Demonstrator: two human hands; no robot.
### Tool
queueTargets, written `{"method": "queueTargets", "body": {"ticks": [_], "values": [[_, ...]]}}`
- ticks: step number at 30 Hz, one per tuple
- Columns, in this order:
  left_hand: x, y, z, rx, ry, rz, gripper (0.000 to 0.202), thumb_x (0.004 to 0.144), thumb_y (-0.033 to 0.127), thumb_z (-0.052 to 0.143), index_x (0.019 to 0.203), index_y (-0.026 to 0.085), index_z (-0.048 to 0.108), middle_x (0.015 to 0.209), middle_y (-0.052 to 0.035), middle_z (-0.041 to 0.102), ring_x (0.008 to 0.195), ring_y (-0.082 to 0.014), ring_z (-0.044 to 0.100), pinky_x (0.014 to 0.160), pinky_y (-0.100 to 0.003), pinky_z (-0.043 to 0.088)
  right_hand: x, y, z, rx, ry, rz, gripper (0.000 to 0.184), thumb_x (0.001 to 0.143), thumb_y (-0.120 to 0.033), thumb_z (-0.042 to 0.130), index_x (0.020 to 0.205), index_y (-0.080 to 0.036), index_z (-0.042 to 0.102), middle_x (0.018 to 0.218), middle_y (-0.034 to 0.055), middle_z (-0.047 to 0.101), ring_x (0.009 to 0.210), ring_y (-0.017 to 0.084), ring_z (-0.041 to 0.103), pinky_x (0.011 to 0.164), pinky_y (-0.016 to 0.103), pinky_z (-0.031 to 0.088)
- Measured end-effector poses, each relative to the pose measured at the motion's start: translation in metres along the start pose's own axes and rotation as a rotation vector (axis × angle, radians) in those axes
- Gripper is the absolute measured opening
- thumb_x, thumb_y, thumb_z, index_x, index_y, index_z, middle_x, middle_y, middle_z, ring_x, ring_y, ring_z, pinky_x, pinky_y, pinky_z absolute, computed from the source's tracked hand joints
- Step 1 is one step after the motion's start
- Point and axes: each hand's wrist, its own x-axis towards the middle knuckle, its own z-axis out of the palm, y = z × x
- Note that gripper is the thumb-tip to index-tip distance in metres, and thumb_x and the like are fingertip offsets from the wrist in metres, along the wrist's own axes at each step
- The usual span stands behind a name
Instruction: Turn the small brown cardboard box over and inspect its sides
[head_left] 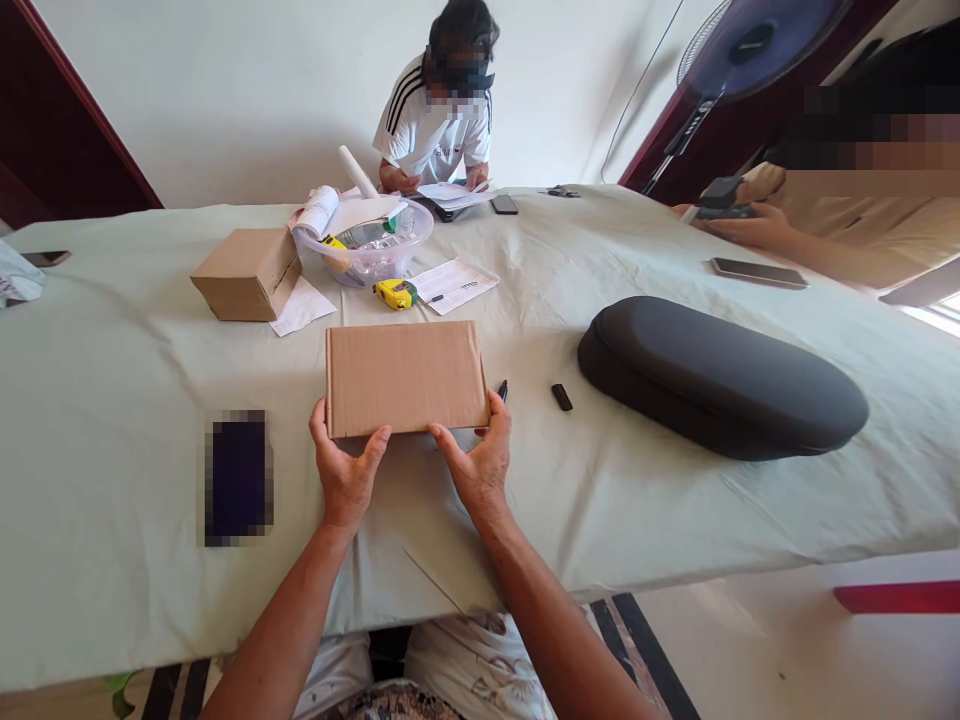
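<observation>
A flat brown cardboard box [407, 375] is held between my two hands over the middle of the table. My left hand [346, 480] grips its near left corner, thumb along the front edge. On the near right corner my right hand [480, 465] has the same kind of grip, its thumb also on the front edge. The undersides of the fingers are mostly hidden by the box. Just beyond my right fingers lies a black marker [503, 390], partly covered. A small black object [562, 397] lies farther right.
A long black case [724, 375] lies at right. Behind are another cardboard box [247, 272], a plastic basin [360, 262] of supplies, a yellow tape measure [395, 293] and a paper sheet [459, 284]. One person [439, 120] sits opposite with papers; another [847, 220] sits at right.
</observation>
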Motion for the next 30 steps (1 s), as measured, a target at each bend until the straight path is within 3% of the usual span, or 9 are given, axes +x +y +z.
{"method": "queueTargets", "body": {"ticks": [6,17,30], "values": [[0.0,0.0,0.003,-0.015,0.035,0.004,0.096,0.062,0.055,0.088,0.138,0.02,0.041,0.144,-0.0175,0.051,0.137,-0.0319,0.051,0.117,-0.047,0.04,-0.001,0.001,-0.001,-0.002,-0.015,-0.039,0.087,0.072,-0.065,0.075,0.14,-0.022,0.043,0.133,0.0152,0.056,0.123,0.032,0.056,0.1,0.051,0.049],[-0.009,0.001,0.006,0.036,0.056,0.129,0.094,0.068,0.047,0.086,0.143,0.021,0.037,0.149,-0.018,0.048,0.139,-0.0297,0.05,0.118,-0.045,0.04,-0.005,-0.001,0.003,-0.025,-0.006,0.012,0.105,0.063,-0.07,0.079,0.144,-0.019,0.038,0.139,0.0186,0.051,0.129,0.036,0.051,0.103,0.054,0.047],[-0.002,0.002,0.002,-0.002,0.057,0.031,0.086,0.07,0.048,0.083,0.139,0.021,0.04,0.144,-0.0156,0.05,0.132,-0.0288,0.054,0.114,-0.044,0.044,0.002,-0.009,-0.005,0.149,0.073,0.014,0.043,0.089,-0.049,0.057,0.121,-0.021,0.058,0.115,0.0097,0.065,0.099,0.023,0.062,0.083,0.04,0.053]]}}
